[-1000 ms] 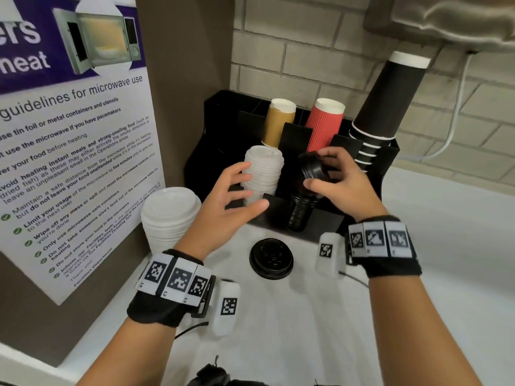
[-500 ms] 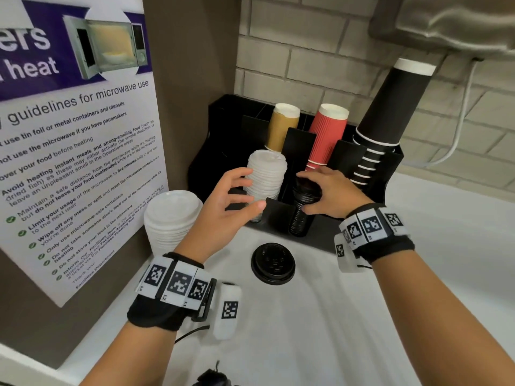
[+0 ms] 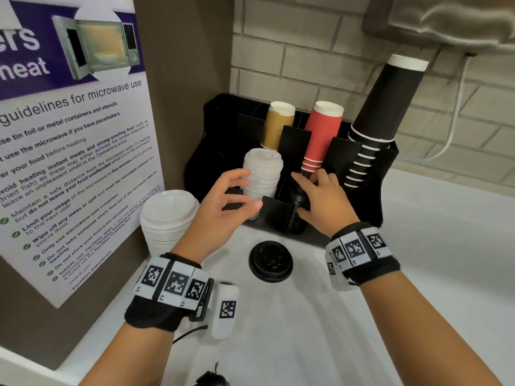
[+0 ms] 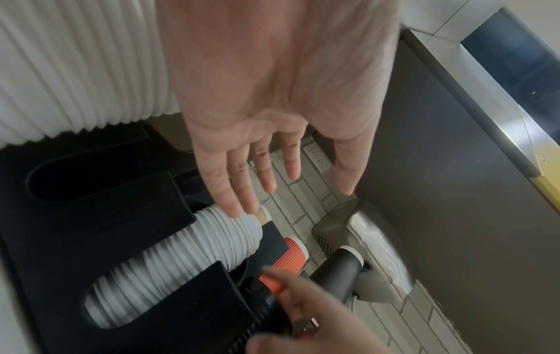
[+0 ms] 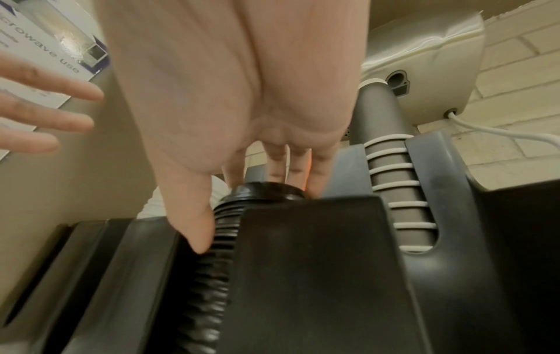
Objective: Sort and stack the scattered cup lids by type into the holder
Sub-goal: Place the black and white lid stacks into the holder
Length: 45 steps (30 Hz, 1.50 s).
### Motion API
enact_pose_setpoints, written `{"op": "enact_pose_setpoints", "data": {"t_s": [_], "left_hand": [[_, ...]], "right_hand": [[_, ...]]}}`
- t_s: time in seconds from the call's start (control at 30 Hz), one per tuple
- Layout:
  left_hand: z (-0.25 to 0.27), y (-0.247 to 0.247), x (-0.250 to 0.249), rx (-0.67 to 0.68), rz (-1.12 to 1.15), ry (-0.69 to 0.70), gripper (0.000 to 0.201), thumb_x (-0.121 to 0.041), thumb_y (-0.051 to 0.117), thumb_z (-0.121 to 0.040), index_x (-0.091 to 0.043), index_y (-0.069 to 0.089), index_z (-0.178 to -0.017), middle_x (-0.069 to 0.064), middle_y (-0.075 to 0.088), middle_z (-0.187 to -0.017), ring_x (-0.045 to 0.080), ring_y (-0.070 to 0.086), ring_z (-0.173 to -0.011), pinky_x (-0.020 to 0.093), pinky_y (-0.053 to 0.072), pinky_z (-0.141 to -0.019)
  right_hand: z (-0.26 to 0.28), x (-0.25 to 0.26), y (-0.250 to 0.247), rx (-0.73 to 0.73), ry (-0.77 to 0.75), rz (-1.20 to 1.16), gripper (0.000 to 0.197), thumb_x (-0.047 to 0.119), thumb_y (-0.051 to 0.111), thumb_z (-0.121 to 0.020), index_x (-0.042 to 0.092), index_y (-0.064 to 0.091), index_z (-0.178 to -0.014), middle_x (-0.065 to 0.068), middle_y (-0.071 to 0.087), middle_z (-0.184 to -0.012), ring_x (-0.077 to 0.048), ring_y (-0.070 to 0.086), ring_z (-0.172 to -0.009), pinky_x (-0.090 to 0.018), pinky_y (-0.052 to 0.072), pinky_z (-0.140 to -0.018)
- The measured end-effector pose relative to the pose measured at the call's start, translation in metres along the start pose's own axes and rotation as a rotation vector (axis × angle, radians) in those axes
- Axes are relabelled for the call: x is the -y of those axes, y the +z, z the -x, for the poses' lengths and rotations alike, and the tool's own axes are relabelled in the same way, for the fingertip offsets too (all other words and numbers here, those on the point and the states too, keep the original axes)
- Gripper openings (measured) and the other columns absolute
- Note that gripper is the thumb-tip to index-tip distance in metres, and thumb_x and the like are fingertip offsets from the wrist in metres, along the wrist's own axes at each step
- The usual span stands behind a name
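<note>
A black holder (image 3: 370, 196) stands against the brick wall. Its front slots hold a stack of white lids (image 3: 262, 174) (image 4: 194, 258) and a stack of black lids (image 3: 296, 218) (image 5: 218, 239). My right hand (image 3: 296, 193) (image 5: 239, 210) lies over the top of the black stack, fingers flat across it and thumb against its side. My left hand (image 3: 249, 188) (image 4: 291, 191) hovers open, fingers spread, just left of the white stack. One loose black lid (image 3: 270, 260) lies on the counter in front of the holder. A taller stack of larger white lids (image 3: 167, 218) (image 4: 75, 71) stands to the left.
Brown cups (image 3: 278, 126), red cups (image 3: 320, 135) and a tall leaning stack of black cups (image 3: 384, 107) fill the holder's back slots. A microwave poster (image 3: 69, 162) covers the left panel. A wall unit (image 3: 446, 20) hangs above right. White counter (image 3: 418, 274) stretches right.
My right hand carried a black lid down onto the black stack and now lies flat over it. The left hand has stayed open beside the white stack.
</note>
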<state>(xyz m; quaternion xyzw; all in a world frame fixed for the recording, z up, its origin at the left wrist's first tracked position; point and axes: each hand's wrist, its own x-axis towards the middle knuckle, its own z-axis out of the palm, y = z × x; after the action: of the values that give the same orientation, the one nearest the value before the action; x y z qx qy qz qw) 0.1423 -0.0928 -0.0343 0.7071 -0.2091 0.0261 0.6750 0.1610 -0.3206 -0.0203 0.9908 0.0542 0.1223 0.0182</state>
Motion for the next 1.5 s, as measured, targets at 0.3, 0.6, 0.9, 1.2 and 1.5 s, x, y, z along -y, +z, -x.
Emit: {"op": "enact_pose_setpoints", "data": {"t_s": [0.3, 0.6, 0.9, 1.2, 1.5], "left_hand": [[0.0, -0.002, -0.002, -0.017, 0.001, 0.013, 0.045, -0.017, 0.068, -0.086, -0.038, 0.05, -0.121, -0.007, 0.054, -0.125, 0.01, 0.063, -0.104, 0.02, 0.05, -0.087], [-0.001, -0.005, -0.006, 0.005, -0.003, 0.06, 0.022, -0.018, 0.068, -0.088, -0.028, 0.063, -0.107, 0.001, 0.064, -0.109, 0.016, 0.065, -0.091, 0.025, 0.052, -0.081], [-0.007, -0.019, -0.026, -0.026, -0.002, 0.193, 0.015, -0.007, 0.054, -0.093, -0.018, 0.064, -0.095, -0.005, 0.065, -0.089, 0.01, 0.064, -0.083, 0.018, 0.05, -0.076], [-0.006, -0.047, -0.032, -0.095, -0.15, 0.114, 0.019, -0.007, 0.058, -0.095, -0.024, 0.065, -0.098, 0.0, 0.066, -0.101, 0.012, 0.062, -0.096, 0.019, 0.048, -0.086], [-0.005, -0.071, -0.027, -0.06, -0.368, -0.055, 0.018, -0.017, 0.053, -0.098, -0.027, 0.067, -0.105, -0.013, 0.066, -0.105, -0.008, 0.058, -0.089, 0.006, 0.039, -0.079]], "right_hand": [[0.021, 0.05, 0.007, 0.539, -0.212, -0.3, 0.061, 0.046, 0.071, -0.079, 0.028, 0.05, -0.134, -0.006, 0.051, -0.121, -0.022, 0.052, -0.11, -0.039, 0.047, -0.094], [0.026, 0.058, 0.032, 0.719, -0.178, -0.153, 0.075, 0.039, 0.079, -0.07, 0.041, 0.04, -0.134, -0.006, 0.041, -0.115, -0.029, 0.052, -0.105, -0.04, 0.054, -0.083], [0.009, 0.015, -0.039, 0.192, -0.145, -0.841, 0.061, 0.014, 0.084, -0.066, 0.025, 0.053, -0.118, 0.001, 0.058, -0.105, -0.004, 0.059, -0.084, -0.009, 0.047, -0.072], [-0.032, -0.043, -0.052, 0.087, 0.104, -0.717, 0.05, 0.017, 0.073, -0.078, 0.031, 0.054, -0.123, 0.015, 0.056, -0.095, -0.01, 0.057, -0.091, -0.015, 0.043, -0.077], [-0.048, -0.036, -0.03, 0.18, 0.074, -0.476, 0.041, 0.027, 0.065, -0.084, 0.03, 0.061, -0.125, 0.002, 0.053, -0.138, -0.016, 0.044, -0.129, -0.019, 0.029, -0.101]]}}
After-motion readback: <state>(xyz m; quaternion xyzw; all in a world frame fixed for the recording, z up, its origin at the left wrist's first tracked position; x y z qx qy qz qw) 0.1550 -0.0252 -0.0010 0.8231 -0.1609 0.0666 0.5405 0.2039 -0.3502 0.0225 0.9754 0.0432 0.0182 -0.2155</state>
